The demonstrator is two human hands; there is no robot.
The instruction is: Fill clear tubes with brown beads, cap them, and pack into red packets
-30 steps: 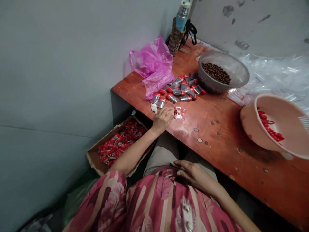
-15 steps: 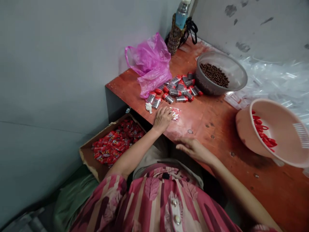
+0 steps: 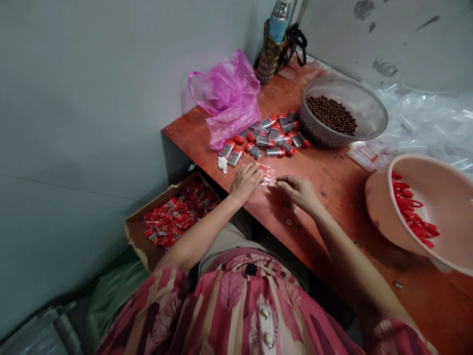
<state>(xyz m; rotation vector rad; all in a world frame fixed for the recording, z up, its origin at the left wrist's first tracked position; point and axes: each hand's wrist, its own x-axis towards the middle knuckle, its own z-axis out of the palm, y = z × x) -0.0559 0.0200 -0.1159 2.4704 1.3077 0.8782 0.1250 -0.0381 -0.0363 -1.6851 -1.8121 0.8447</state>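
My left hand [image 3: 246,183] lies palm down near the table's front edge, its fingers stretched flat over the left side of a small red-and-clear plastic packet [image 3: 266,175]. Just right of the packet, my right hand [image 3: 298,192] hovers with thumb and forefinger slightly apart and the other fingers curled; I see nothing in it. Behind both hands lies a loose pile of small clear containers with red caps and dark contents [image 3: 275,138]. A crumpled white scrap [image 3: 222,164] sits left of the pile.
A pink plastic bag [image 3: 232,98] and a bottle in a woven holder [image 3: 273,44] stand behind. To the right are a grey bowl of brown beads [image 3: 369,128], a peach basin [image 3: 380,207] with red pieces, and clear plastic containers [image 3: 424,123]. A carton of red packets [image 3: 177,217] is lower left.
My right hand has moved up and forward from the table's edge to beside the packet. My left hand stays on the packet. The view has shifted slightly.
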